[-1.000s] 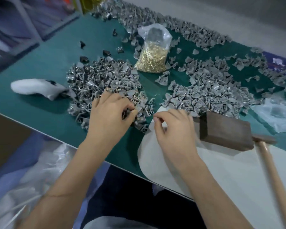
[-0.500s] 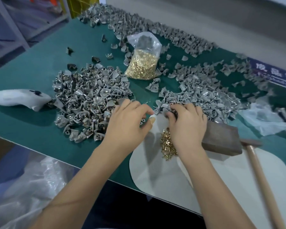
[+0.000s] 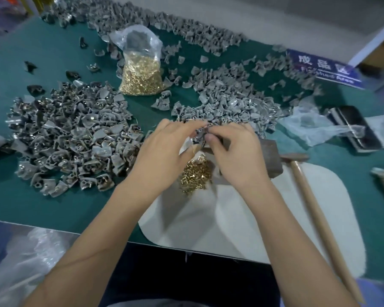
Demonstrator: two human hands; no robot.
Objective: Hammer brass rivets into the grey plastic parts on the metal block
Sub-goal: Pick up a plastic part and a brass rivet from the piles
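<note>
Both hands have closed together at frame centre: my left hand (image 3: 164,149) and right hand (image 3: 235,151) fingers pinch one grey plastic part (image 3: 199,135) above the loose brass rivets (image 3: 196,173), beside the metal block (image 3: 272,158). Hammer (image 3: 315,209) lies untouched, so seating comes first.

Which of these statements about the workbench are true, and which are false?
1. Both hands hold one grey plastic part between them. True: the left hand and right hand pinch it together.
2. The hammer is in the right hand. False: it lies on the white mat, untouched.
3. A loose heap of brass rivets lies below the hands. True.
4. The clear bag of rivets stands at the table's near edge. False: it stands farther back, among the grey parts.
5. The metal block is left of the left hand. False: it sits beside the right hand.
</note>
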